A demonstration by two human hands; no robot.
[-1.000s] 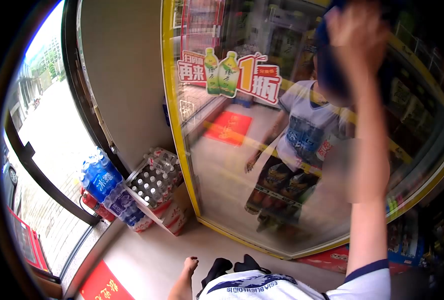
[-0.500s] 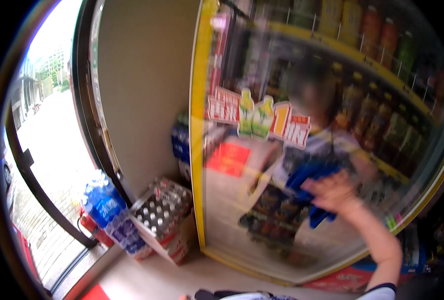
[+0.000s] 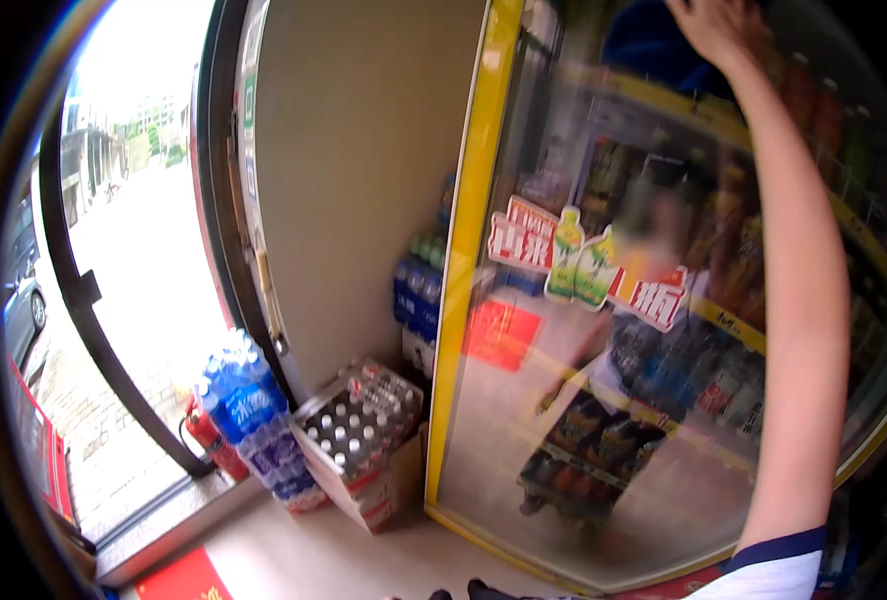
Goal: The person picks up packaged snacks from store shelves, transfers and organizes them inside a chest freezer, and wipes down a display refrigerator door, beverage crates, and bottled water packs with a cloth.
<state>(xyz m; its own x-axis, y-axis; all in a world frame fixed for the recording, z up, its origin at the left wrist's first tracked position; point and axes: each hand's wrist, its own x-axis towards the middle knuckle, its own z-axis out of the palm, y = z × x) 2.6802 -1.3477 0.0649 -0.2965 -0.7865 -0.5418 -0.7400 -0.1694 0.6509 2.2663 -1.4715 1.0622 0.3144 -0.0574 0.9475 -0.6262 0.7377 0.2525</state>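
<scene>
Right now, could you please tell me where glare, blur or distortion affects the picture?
All in the head view: the street outside is washed out nearly white; the cooler's glass door carries a person's reflection; lettering on the promotional sticker is blurred; the blue cloth under the right hand is dark and lacks detail; the door frame looks bowed, and the corners are black.

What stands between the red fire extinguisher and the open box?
Stacked packs of bottled water stand between the fire extinguisher and the box, as the head view shows.
</scene>
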